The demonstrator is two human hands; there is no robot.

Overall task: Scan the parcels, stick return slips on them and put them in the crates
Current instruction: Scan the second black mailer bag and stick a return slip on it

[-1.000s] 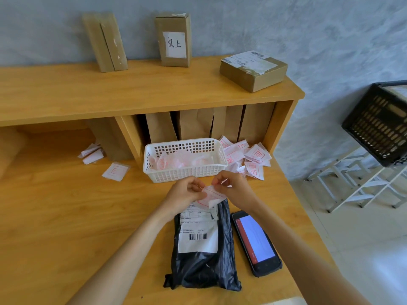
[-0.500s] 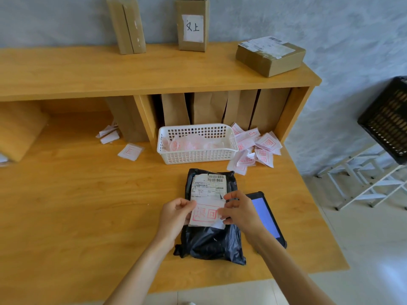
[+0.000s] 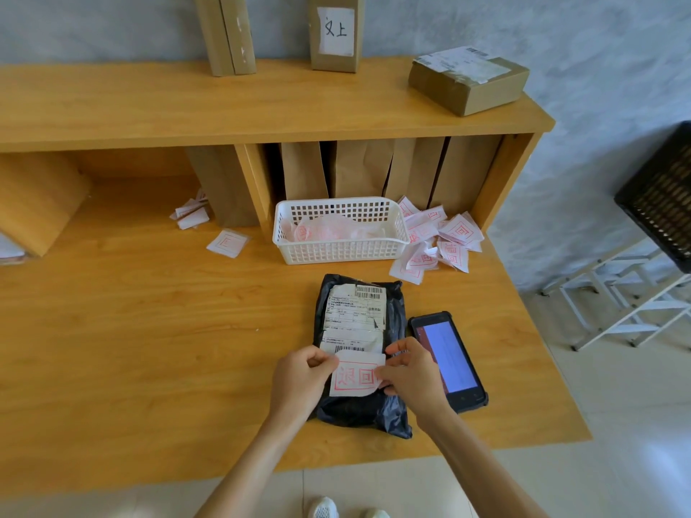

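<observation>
The left hand (image 3: 299, 383) and right hand (image 3: 411, 375) pinch the return slip (image 3: 355, 375) flat on the near end of the black parcel (image 3: 359, 405), which points away.

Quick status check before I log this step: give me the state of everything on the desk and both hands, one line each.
Black parcel: flat on desk, label up.
Return slip: on the parcel, below the shipping label, stamp up.
Left hand: pinches slip's left edge.
Right hand: holds slip's right edge.
Scanner: flat on desk, screen lit.
White basket: upright, holds pinkish material.
Loose slips: scattered right of the basket.
Black crate: on a rack, contents hidden.
</observation>
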